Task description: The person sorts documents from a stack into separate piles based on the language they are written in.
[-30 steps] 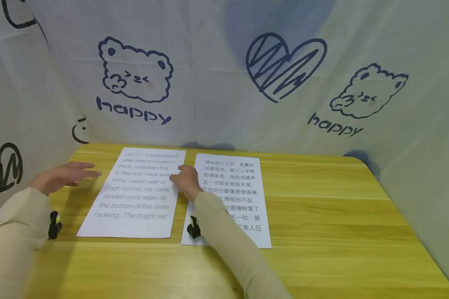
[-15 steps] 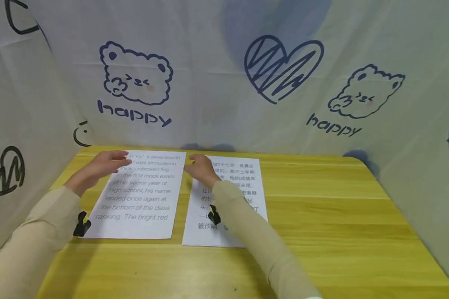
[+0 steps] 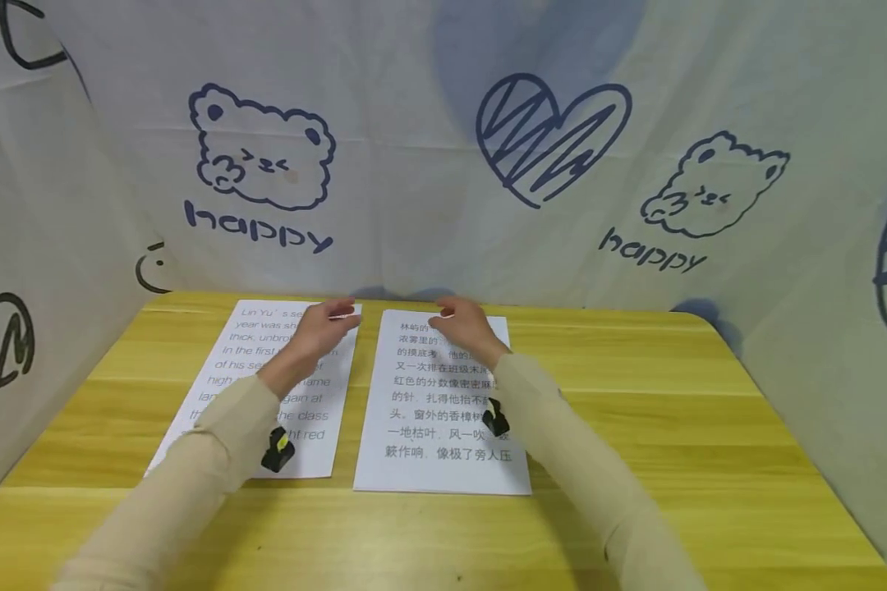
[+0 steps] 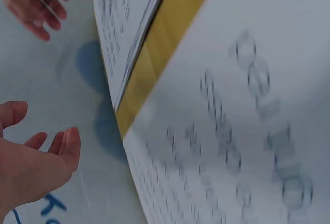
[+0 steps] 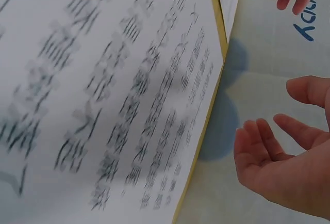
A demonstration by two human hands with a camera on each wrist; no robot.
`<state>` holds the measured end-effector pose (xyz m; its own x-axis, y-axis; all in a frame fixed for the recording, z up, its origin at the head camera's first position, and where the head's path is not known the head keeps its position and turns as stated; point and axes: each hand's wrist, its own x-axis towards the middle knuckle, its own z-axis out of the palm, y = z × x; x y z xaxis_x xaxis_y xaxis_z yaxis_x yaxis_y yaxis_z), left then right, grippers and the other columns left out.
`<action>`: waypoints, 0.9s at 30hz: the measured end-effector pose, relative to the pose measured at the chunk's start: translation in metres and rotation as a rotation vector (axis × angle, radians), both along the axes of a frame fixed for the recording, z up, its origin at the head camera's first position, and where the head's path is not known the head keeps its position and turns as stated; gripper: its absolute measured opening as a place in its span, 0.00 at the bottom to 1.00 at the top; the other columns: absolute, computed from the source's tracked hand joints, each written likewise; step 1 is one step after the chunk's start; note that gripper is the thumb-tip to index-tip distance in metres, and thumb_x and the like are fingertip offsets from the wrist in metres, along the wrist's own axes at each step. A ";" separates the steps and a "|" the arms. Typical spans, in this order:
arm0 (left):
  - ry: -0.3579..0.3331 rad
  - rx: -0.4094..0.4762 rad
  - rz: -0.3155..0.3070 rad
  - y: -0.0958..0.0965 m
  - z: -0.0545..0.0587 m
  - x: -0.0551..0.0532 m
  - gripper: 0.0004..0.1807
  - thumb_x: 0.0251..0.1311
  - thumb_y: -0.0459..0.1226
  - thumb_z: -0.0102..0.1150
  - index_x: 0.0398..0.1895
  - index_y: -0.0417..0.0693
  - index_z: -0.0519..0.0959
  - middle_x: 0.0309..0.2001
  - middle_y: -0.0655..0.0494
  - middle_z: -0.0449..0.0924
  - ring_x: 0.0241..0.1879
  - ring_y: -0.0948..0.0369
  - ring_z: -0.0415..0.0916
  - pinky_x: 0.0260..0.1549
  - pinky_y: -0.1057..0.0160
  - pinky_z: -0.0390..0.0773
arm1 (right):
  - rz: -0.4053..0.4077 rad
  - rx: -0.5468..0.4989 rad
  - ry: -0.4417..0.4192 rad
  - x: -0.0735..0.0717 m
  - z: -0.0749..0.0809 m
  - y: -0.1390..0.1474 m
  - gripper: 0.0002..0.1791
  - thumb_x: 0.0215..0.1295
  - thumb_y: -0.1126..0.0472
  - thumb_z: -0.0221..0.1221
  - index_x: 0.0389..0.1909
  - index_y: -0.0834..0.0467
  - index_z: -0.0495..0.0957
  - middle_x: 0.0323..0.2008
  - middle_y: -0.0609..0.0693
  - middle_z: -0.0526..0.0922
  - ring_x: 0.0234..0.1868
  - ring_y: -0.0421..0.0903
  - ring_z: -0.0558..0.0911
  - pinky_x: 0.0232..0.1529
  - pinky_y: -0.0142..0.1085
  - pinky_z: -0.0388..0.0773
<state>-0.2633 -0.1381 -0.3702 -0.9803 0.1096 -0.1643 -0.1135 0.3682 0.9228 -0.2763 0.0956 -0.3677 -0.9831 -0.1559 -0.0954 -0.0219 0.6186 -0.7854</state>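
One English page (image 3: pixel 314 414) and one Chinese page (image 3: pixel 429 410) lie side by side on a yellow wood-grain table (image 3: pixel 650 427), just a narrow strip of it showing between them. Left hand (image 3: pixel 312 338) is up over the top of the English one, fingertips near its right edge, and the right hand (image 3: pixel 467 325) is over the upper part of the Chinese one, both apart with fingers loosely bent and pointing inward. Backdrop's a pale cloth (image 3: pixel 414 213) with doodled bears (image 3: pixel 262 148) and a heart (image 3: pixel 554 138).
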 end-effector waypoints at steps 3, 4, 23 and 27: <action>-0.003 0.046 0.003 0.018 -0.008 0.003 0.28 0.69 0.35 0.50 0.71 0.36 0.60 0.69 0.40 0.61 0.66 0.46 0.60 0.64 0.53 0.61 | -0.001 -0.014 0.010 0.005 -0.002 0.016 0.27 0.68 0.60 0.57 0.67 0.63 0.67 0.60 0.60 0.73 0.59 0.54 0.72 0.59 0.44 0.69; -0.007 0.058 0.005 0.022 -0.010 0.003 0.28 0.69 0.35 0.50 0.70 0.36 0.61 0.69 0.40 0.61 0.66 0.46 0.61 0.64 0.53 0.61 | -0.005 -0.019 0.007 0.006 -0.003 0.021 0.27 0.68 0.60 0.57 0.66 0.63 0.67 0.60 0.61 0.73 0.59 0.54 0.73 0.59 0.44 0.70; -0.115 -0.010 0.038 0.038 -0.034 0.013 0.26 0.68 0.34 0.50 0.68 0.36 0.64 0.68 0.39 0.60 0.66 0.44 0.59 0.64 0.50 0.61 | -0.143 -0.063 -0.047 0.018 -0.033 0.086 0.26 0.66 0.65 0.56 0.63 0.69 0.68 0.51 0.63 0.75 0.49 0.55 0.75 0.45 0.39 0.77; -0.129 -0.011 0.044 0.039 -0.038 0.014 0.27 0.67 0.34 0.51 0.68 0.35 0.64 0.69 0.38 0.60 0.67 0.44 0.58 0.64 0.49 0.60 | -0.173 -0.036 -0.041 0.018 -0.038 0.091 0.25 0.65 0.65 0.56 0.62 0.69 0.70 0.49 0.62 0.76 0.44 0.53 0.74 0.41 0.37 0.75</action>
